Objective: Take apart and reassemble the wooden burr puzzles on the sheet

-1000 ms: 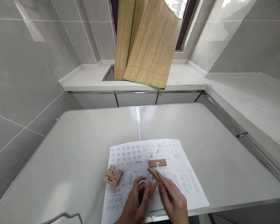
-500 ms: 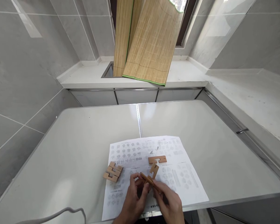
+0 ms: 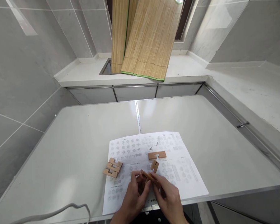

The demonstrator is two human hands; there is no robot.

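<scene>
Both hands, left hand [image 3: 133,196] and right hand [image 3: 169,199], pinch joined wooden puzzle pieces [image 3: 150,175] above the instruction sheet [image 3: 177,174] on the bench [image 3: 72,149]; pieces appear light, rigid, best gripped by flat edges.

Two flat, notched pieces of light-brown wood [image 3: 151,173] were interlocked crosswise above the printed sheet, one slanting left to right, the other rising from it toward the far side. The left hand [image 3: 133,199] and right hand [image 3: 169,199] pinched them from either side.
</scene>
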